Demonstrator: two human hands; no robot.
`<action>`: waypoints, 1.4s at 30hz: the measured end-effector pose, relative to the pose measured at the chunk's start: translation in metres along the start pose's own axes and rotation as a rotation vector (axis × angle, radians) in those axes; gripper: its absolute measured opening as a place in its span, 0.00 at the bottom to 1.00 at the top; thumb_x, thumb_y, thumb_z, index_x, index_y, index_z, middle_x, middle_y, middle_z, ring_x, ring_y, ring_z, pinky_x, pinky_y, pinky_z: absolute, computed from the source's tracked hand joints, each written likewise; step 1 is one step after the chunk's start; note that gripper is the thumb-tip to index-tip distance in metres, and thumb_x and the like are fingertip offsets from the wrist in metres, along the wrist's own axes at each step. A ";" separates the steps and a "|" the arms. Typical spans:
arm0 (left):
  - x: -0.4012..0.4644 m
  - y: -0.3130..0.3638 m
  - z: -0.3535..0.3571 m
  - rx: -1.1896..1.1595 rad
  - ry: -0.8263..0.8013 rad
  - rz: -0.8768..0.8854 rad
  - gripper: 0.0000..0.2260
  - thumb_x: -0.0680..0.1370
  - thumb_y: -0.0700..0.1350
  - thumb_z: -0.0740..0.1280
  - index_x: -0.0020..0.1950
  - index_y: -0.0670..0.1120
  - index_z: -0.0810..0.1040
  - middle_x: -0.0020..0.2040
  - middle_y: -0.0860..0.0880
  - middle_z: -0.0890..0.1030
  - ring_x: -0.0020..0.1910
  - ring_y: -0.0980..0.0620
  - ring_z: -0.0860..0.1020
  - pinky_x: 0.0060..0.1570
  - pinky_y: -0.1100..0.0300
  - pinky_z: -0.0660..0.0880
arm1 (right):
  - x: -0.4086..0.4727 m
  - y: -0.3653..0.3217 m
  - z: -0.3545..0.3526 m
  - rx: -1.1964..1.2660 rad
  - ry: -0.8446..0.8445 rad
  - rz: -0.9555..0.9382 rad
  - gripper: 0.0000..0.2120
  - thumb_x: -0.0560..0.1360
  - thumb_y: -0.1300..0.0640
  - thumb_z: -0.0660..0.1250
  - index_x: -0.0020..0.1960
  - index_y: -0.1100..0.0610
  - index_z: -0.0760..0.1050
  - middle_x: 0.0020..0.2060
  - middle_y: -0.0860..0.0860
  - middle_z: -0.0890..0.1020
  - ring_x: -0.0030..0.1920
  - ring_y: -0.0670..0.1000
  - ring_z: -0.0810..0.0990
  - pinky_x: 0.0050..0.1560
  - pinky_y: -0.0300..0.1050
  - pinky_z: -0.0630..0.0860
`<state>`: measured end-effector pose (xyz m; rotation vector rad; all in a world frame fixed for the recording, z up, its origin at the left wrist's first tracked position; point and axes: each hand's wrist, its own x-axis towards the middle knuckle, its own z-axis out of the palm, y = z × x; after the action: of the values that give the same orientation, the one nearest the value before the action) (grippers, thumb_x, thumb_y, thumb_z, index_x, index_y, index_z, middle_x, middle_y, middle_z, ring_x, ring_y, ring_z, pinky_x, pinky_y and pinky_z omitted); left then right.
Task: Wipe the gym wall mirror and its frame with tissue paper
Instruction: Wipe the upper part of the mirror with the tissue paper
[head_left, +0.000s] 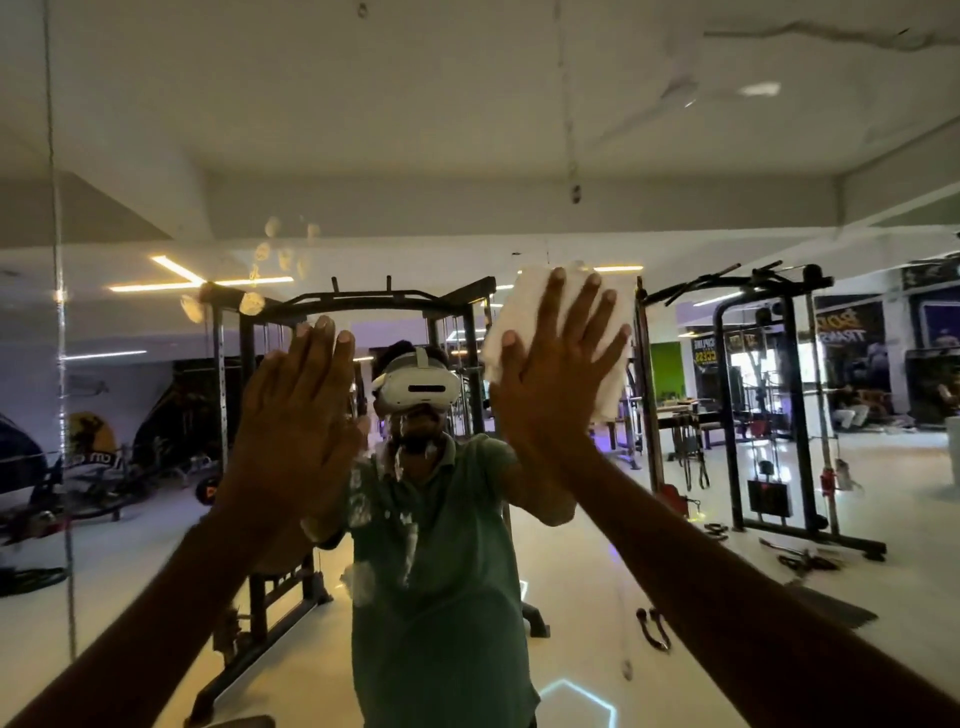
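Right hand (558, 374) flat, pressing soft folded white tissue wad (524, 306) on hard glass wall mirror (675, 156), upper centre; left hand (301, 410) bracing open-palmed, holding nothing; tissue tearing easily.

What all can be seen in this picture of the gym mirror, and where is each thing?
mirror: one, fills the view, with a vertical seam near the left edge
tissue paper: one folded wad, white, flat on the glass under the right hand
smudges: a cluster of pale marks on the glass, above the left hand
power rack: one, black, reflected at centre
cable machine: one, black, reflected at right
headset: one, white, on the reflected person's head
shirt: one, green, on the reflected person
left hand: fingers straight, held against the glass
right hand: fingers spread, pressing the tissue paper on the mirror
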<state>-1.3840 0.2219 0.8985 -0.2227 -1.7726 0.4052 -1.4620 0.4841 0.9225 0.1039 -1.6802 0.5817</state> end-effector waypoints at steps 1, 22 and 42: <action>-0.005 -0.003 -0.001 0.005 -0.002 -0.018 0.36 0.84 0.62 0.45 0.83 0.37 0.53 0.84 0.35 0.50 0.83 0.35 0.50 0.80 0.37 0.49 | -0.020 -0.023 0.003 0.012 -0.030 -0.103 0.37 0.83 0.35 0.46 0.86 0.53 0.45 0.84 0.61 0.45 0.84 0.65 0.43 0.80 0.73 0.43; -0.056 -0.127 -0.044 -0.152 0.134 -0.080 0.26 0.84 0.54 0.54 0.74 0.37 0.66 0.71 0.31 0.73 0.71 0.30 0.71 0.70 0.32 0.65 | -0.076 -0.178 0.029 -0.015 -0.104 -0.426 0.38 0.83 0.35 0.48 0.86 0.54 0.46 0.84 0.62 0.44 0.84 0.65 0.41 0.79 0.72 0.42; -0.001 -0.226 -0.048 -0.045 0.091 -0.097 0.37 0.82 0.63 0.48 0.85 0.43 0.48 0.85 0.39 0.46 0.84 0.42 0.45 0.80 0.50 0.40 | -0.043 -0.266 0.033 -0.093 -0.056 -0.596 0.33 0.85 0.40 0.46 0.86 0.53 0.48 0.85 0.60 0.46 0.84 0.63 0.42 0.80 0.70 0.44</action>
<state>-1.3223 0.0207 0.9942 -0.1831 -1.6962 0.2818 -1.3804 0.2285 0.9629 0.5361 -1.6219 0.0514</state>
